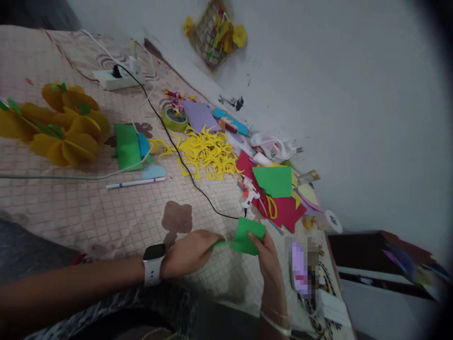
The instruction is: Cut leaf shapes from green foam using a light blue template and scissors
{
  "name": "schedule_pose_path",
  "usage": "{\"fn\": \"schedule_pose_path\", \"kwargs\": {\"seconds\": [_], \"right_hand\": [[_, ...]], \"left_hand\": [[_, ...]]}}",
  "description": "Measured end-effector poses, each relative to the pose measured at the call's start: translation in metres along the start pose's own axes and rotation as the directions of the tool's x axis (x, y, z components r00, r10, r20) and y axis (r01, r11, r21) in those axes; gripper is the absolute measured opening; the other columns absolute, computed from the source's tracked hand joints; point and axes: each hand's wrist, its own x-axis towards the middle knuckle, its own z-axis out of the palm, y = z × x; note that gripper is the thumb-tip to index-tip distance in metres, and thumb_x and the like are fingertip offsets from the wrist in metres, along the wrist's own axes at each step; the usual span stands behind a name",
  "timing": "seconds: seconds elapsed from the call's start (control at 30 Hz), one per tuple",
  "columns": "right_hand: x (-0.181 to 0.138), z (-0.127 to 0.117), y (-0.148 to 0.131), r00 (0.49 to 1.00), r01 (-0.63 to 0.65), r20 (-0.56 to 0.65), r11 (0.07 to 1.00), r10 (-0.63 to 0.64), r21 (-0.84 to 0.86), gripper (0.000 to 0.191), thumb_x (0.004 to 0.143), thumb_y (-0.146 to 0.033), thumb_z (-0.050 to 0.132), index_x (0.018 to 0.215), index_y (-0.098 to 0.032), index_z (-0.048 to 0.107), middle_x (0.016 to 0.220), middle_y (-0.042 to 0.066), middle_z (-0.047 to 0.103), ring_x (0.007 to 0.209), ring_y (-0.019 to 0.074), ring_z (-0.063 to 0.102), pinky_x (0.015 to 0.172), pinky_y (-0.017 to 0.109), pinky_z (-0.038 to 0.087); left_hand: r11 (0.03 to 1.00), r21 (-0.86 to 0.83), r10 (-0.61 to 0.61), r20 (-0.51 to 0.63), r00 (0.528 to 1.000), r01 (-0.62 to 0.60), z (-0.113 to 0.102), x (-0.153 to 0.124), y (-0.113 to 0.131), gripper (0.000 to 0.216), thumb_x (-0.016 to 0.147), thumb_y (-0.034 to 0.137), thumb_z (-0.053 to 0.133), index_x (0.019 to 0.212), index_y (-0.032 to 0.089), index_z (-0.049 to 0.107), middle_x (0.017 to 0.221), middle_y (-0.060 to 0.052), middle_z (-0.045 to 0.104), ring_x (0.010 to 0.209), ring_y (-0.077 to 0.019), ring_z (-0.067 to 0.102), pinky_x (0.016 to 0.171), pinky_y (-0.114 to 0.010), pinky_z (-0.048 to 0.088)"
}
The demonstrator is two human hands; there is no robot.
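Observation:
My right hand point(267, 252) grips a small square piece of green paper point(249, 235) between thumb and fingers, above the table. Close by on the left, my left hand point(191, 252), with a watch point(154, 264) on its wrist, is closed in a pinch on a thin green paper strip point(221, 244). Its fingertips are partly hidden behind the back of the hand. Beyond my right hand lie a white glue gun point(249, 194), yellow-handled scissors point(272, 208) and a larger green sheet point(274, 181) on red sheets point(283, 211).
Yellow paper scraps point(208, 153) are heaped mid-table, near a tape roll point(175, 118). Orange paper pumpkins point(63, 125) stand at left. A black cord point(191, 177) runs from the power strip point(118, 79) to the glue gun. A pen point(135, 183) lies beside more green paper point(127, 147).

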Motion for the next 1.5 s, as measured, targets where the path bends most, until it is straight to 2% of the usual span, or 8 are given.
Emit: {"fn": "schedule_pose_path", "kwargs": {"seconds": [0.13,0.33,0.53,0.8,1.0,1.17,1.33,1.5], "right_hand": [[-0.016,0.039,-0.026,0.998,-0.029,-0.039,0.969,0.040,0.244,0.045,0.093,-0.049,0.054,0.125,-0.020,0.065,0.116,0.012,0.076,0.105,0.0282,0.071,0.089,0.044,0.058],[-0.027,0.106,-0.055,0.999,-0.031,0.000,0.912,0.034,0.410,0.045,0.099,-0.041,0.049,0.140,-0.025,0.048,0.131,0.012,0.069,0.118,0.0272,0.068,0.096,0.046,0.056],[-0.044,0.089,-0.061,0.993,0.115,-0.026,0.923,-0.114,0.366,0.024,0.100,-0.039,0.056,0.121,-0.029,0.054,0.142,0.008,0.058,0.135,0.0233,0.053,0.112,0.044,0.043],[-0.052,0.090,-0.021,0.993,-0.005,0.110,0.955,-0.029,0.295,0.034,0.101,-0.038,0.050,0.133,-0.025,0.053,0.133,0.009,0.065,0.127,0.0242,0.060,0.108,0.044,0.049],[-0.053,0.093,-0.023,0.998,-0.016,0.068,0.964,-0.002,0.267,0.021,0.095,-0.030,0.054,0.110,-0.024,0.067,0.112,0.005,0.073,0.110,0.0250,0.067,0.100,0.042,0.052],[-0.051,0.100,-0.031,0.993,-0.039,0.121,0.965,0.008,0.260,0.022,0.093,-0.028,0.055,0.105,-0.022,0.072,0.100,0.006,0.077,0.098,0.0258,0.069,0.092,0.040,0.055],[-0.037,0.115,-0.041,0.987,-0.038,0.163,0.955,-0.011,0.294,0.022,0.089,-0.032,0.060,0.103,-0.021,0.073,0.106,0.007,0.076,0.105,0.0275,0.066,0.099,0.042,0.050],[-0.019,0.130,-0.055,0.940,-0.148,0.340,0.915,0.012,0.375,0.018,0.086,-0.035,0.065,0.077,-0.020,0.072,0.070,0.002,0.072,0.066,0.0211,0.066,0.068,0.035,0.057]], "left_hand": [[0.972,-0.203,-0.150,-0.168,0.974,0.114,-0.008,0.012,-0.004,0.032,0.097,0.033,0.063,0.125,0.018,0.062,0.124,-0.010,0.067,0.100,-0.0237,0.069,0.084,-0.044,0.061],[0.937,-0.345,-0.147,-0.254,0.956,0.052,-0.007,0.006,0.010,0.033,0.103,0.031,0.048,0.134,0.024,0.056,0.125,-0.009,0.069,0.112,-0.0250,0.065,0.095,-0.044,0.056],[0.943,-0.334,-0.066,-0.221,0.973,-0.011,-0.023,0.008,0.014,0.020,0.095,0.030,0.059,0.112,0.028,0.069,0.126,-0.008,0.066,0.122,-0.0297,0.056,0.109,-0.052,0.043],[0.836,-0.548,-0.111,-0.173,0.979,-0.002,-0.006,0.007,-0.002,0.041,0.088,0.032,0.070,0.126,0.020,0.058,0.127,-0.011,0.065,0.119,-0.0308,0.061,0.102,-0.054,0.051],[0.733,-0.675,-0.191,-0.087,0.978,0.083,0.005,0.006,0.005,0.031,0.095,0.025,0.061,0.125,0.020,0.059,0.123,-0.012,0.070,0.117,-0.0265,0.066,0.104,-0.050,0.052],[0.729,-0.676,-0.166,-0.020,0.986,0.109,-0.022,0.012,0.006,0.034,0.090,0.026,0.070,0.124,0.026,0.067,0.135,-0.010,0.068,0.127,-0.0269,0.060,0.113,-0.051,0.042],[0.667,-0.739,-0.100,0.041,0.994,0.098,-0.052,0.016,0.005,0.017,0.093,0.030,0.067,0.104,0.026,0.080,0.116,-0.007,0.078,0.123,-0.0273,0.061,0.115,-0.048,0.039],[0.413,-0.899,-0.245,0.043,0.969,0.145,-0.061,0.002,-0.003,0.046,0.098,0.031,0.059,0.143,0.035,0.051,0.126,-0.009,0.073,0.108,-0.0281,0.071,0.076,-0.036,0.060]]}}
